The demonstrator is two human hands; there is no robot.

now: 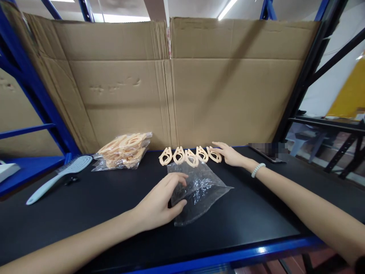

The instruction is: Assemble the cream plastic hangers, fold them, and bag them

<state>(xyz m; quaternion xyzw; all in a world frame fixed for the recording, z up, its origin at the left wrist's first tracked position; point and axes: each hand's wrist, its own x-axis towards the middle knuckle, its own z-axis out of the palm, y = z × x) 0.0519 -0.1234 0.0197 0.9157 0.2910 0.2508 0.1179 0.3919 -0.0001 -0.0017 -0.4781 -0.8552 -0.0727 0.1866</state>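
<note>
Several peach-coloured looped plastic pieces, which look like folded travel hangers, stand in a row at the back of the black tabletop. My right hand [230, 155] reaches the rightmost folded hanger [214, 154], its fingers stretched out and apart over the top of it. In front of the row lies a clear plastic bag [199, 190], flat and wrinkled. The middle folded hanger [191, 158] sits at the bag's far edge. My left hand [162, 201] rests over the bag's left side, thumb and fingers spread with a gap between them; whether it touches the film I cannot tell.
Bagged peach pieces [122, 151] are stacked at the back left. A light-blue hairbrush [61, 177] lies further left beside a small black item [71, 180]. A dark flat device [266, 153] lies at the right. Cardboard panels [228, 87] wall off the back; a blue rail [228, 257] edges the front.
</note>
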